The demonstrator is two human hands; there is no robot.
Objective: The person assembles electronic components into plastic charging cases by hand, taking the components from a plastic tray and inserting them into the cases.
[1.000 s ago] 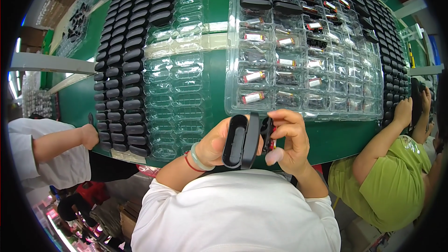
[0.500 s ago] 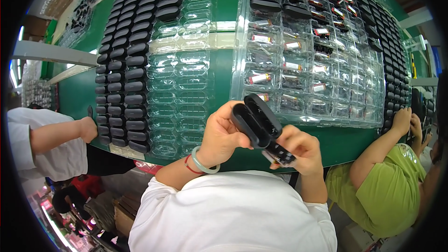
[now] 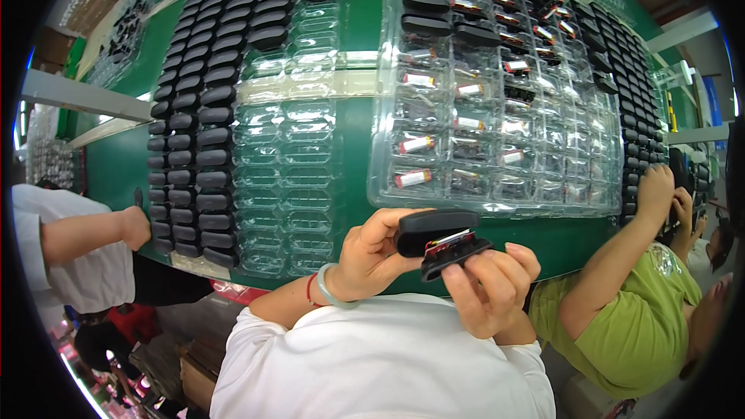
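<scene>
In front of my chest, my left hand (image 3: pixel 365 260) grips a black oval case (image 3: pixel 436 223), rounded like an earphone charging case, between thumb and fingers. My right hand (image 3: pixel 495 283) pinches a black inner tray (image 3: pixel 456 257) by its lower edge. A battery with a silvery side and red wires shows on the tray. The tray sits tilted against the opening of the case, its upper part close to the case's inside. How deep it sits there is hidden by the case wall and my fingers.
Beyond my hands lies a clear blister tray (image 3: pixel 485 206) with battery parts and black cases, on a green table (image 3: pixel 357 147). At left, rows of black cases (image 3: pixel 213 159) fill another clear tray (image 3: pixel 310 178). Co-workers' arms (image 3: pixel 89 233) (image 3: pixel 613 264) reach in from both sides.
The case has turned from showing its hollow inside to showing its outer side. The inner tray, held below the case before, has been turned and brought against its opening.
</scene>
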